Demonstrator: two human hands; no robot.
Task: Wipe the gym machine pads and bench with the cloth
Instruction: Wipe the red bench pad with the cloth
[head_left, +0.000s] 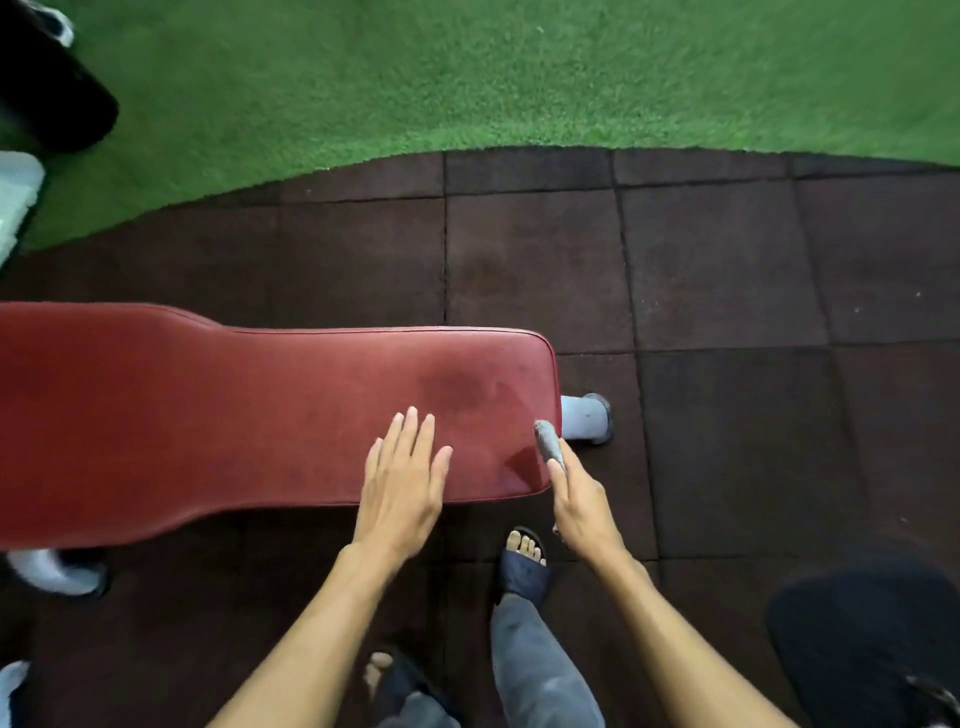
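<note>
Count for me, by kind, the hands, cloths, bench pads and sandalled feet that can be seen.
Hands: 2, the left hand flat on the pad and the right hand gripping the cloth
Cloths: 1, the grey cloth
Bench pads: 1, the red bench pad
Sandalled feet: 1, the sandalled foot
Total: 5

We see dark rubber floor tiles (727, 270) underfoot, meeting green artificial turf (467, 67) farther ahead. Our foot in a dark slide sandal (524, 564) stands on the tiles, grey trouser leg (540, 670) above it. A dark rounded object (862, 639) sits at lower right.
</note>
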